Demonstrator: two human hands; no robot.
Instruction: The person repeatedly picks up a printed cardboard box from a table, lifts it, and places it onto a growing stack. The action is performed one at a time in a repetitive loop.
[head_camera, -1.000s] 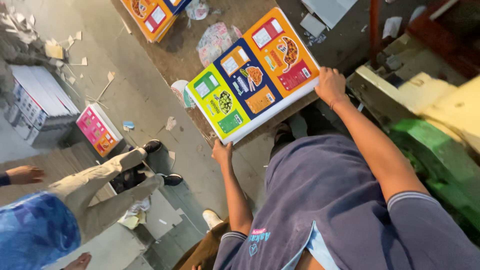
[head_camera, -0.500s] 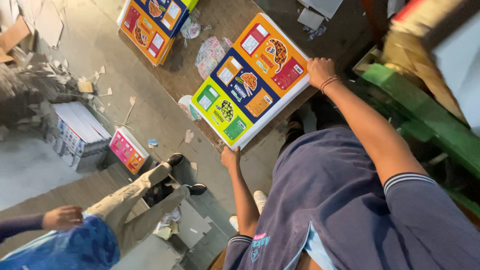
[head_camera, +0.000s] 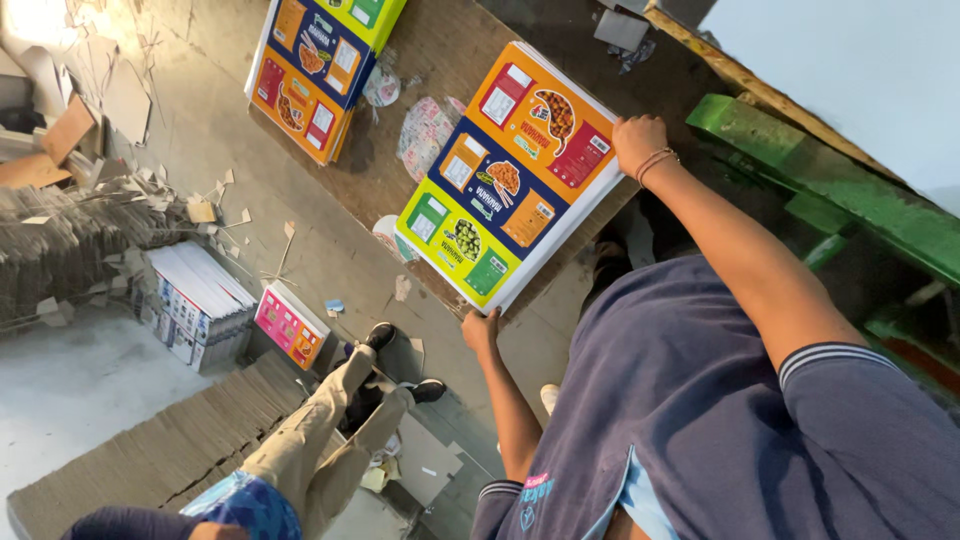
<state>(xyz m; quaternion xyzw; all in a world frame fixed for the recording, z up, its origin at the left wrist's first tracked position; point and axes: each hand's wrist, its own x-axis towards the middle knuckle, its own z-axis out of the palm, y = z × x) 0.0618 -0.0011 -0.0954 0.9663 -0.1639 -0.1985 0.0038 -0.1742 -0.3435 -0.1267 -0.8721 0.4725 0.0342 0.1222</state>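
Two hands, head view: both clamped on one stack of printed sheets (head_camera: 510, 175), well apart, at opposite corners.
Left hand (head_camera: 481, 330): gripped the stack's near corner by the green panel, fingers curled under the edge.
Right hand (head_camera: 638, 143): closed over the far corner by the orange panel; thin band at the wrist.
Stack position: lay flat on the brown wooden table (head_camera: 440, 60), one long edge close to the table's rim, in front of the person's dark blue shirt (head_camera: 690, 400).
Stack look: bright panels in a row, orange, dark blue, lime green, each with small food pictures; white sheet edges visible along the side.
Second stack (head_camera: 320, 60): same kind of printed sheets, farther along the table, well apart from the held one.
Between the two stacks: round pale paper pieces (head_camera: 425, 130) on the wood.
Floor, left side: pink printed pack (head_camera: 290, 325) beside a bundle of white-edged sheets (head_camera: 195, 305); cardboard scraps (head_camera: 150, 190) scattered nearby.
Lower left: co-worker's legs (head_camera: 320, 430) in tan trousers, black shoes (head_camera: 395, 365), seated near flat corrugated board (head_camera: 160, 440).
Right side: green metal frame (head_camera: 830, 210) beside the table, just past the right forearm.
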